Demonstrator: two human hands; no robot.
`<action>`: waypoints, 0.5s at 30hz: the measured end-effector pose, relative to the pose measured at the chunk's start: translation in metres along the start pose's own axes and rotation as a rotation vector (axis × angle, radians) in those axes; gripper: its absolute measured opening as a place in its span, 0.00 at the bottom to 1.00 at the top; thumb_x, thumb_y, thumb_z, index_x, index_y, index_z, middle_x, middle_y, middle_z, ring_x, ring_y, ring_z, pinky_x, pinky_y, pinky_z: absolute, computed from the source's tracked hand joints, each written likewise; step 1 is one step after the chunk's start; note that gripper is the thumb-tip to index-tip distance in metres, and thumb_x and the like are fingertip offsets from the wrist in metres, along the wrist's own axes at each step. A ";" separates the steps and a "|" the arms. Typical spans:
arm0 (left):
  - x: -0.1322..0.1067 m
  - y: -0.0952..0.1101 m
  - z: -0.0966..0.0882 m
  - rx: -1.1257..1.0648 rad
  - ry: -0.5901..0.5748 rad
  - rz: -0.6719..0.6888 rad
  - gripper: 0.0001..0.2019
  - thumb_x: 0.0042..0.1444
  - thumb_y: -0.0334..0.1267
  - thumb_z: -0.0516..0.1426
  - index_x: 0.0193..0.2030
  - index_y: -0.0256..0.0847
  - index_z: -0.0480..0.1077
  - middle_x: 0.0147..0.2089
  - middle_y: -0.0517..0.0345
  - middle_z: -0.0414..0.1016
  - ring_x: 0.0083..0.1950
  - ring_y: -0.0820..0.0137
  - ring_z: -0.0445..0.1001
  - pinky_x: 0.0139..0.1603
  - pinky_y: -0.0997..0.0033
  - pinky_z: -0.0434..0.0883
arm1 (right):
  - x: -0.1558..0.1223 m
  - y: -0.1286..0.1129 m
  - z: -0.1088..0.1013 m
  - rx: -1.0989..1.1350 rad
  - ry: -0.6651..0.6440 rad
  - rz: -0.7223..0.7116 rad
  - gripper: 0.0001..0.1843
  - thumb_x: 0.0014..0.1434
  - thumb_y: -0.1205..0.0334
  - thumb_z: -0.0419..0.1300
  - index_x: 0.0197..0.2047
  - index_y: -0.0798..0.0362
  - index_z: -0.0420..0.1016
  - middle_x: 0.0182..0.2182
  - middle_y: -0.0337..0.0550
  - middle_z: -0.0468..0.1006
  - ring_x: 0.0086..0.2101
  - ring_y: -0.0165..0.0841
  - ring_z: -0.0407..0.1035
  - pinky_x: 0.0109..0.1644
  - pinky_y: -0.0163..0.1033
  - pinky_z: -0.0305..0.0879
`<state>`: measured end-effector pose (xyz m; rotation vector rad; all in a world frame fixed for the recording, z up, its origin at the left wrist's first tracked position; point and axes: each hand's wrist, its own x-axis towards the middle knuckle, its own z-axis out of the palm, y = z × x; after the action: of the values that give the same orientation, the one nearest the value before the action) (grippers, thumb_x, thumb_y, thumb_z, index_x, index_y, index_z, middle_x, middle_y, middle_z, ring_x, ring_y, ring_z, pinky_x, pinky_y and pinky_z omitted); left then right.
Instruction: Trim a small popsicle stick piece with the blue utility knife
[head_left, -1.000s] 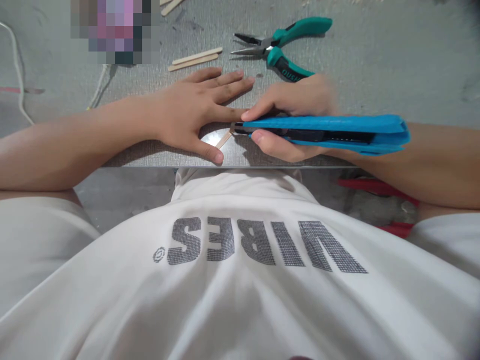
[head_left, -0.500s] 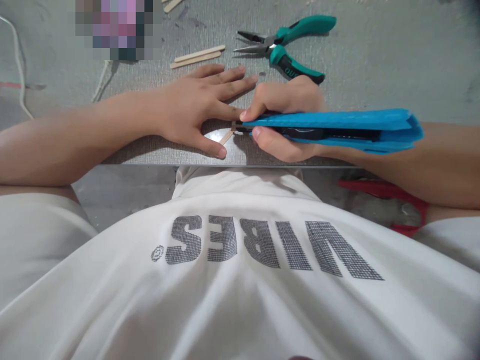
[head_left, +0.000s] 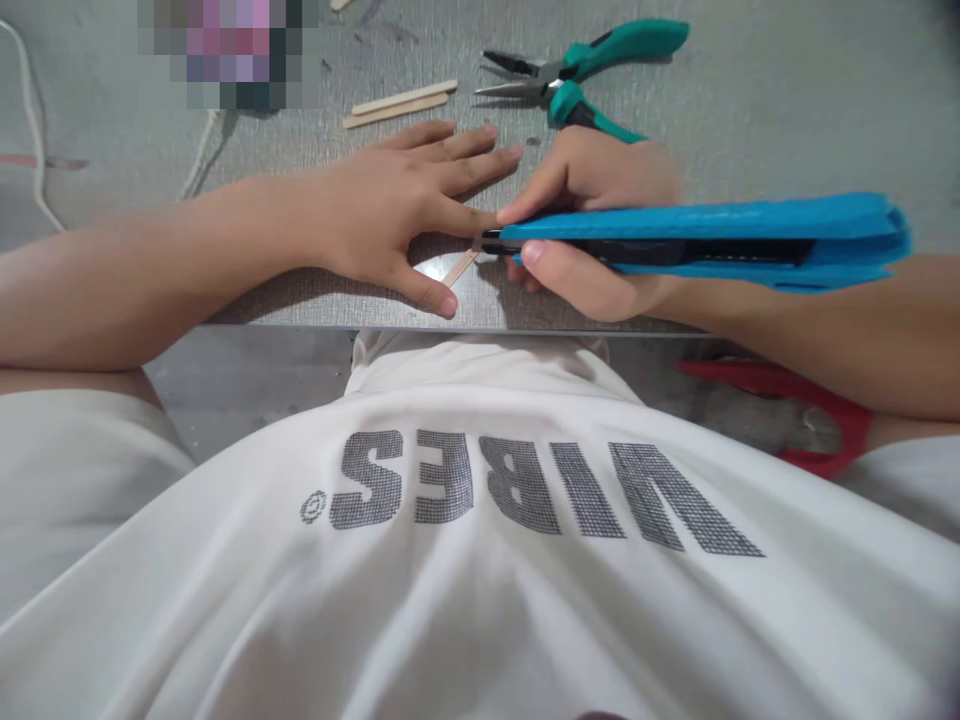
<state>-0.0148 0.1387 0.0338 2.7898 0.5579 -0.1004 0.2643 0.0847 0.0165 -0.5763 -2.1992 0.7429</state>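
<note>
Small wooden stick (head_left: 460,267) flat on the grey surface (head_left: 750,120) near its front edge, pinned between thumb and forefinger of the left hand (head_left: 390,215), spread open and pressed palm down, gripping nothing. Tip of the blue utility knife (head_left: 697,238) touching the stick's far end, handle clenched in the right hand (head_left: 592,225) just right of the stick. Farther back, two more wooden sticks (head_left: 397,103) side by side beyond the left fingers, teal-handled pliers (head_left: 577,78) lying beyond the right hand.
</note>
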 end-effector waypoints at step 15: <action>0.002 -0.011 0.004 -0.088 0.030 0.027 0.49 0.64 0.80 0.55 0.87 0.62 0.63 0.95 0.72 0.40 0.95 0.37 0.43 0.94 0.28 0.40 | 0.004 0.000 0.000 -0.054 -0.032 -0.072 0.10 0.71 0.57 0.59 0.51 0.53 0.75 0.36 0.33 0.79 0.33 0.25 0.73 0.39 0.36 0.62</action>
<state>-0.0175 0.1478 0.0265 2.7168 0.5185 -0.0271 0.2619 0.0874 0.0190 -0.5125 -2.2628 0.6609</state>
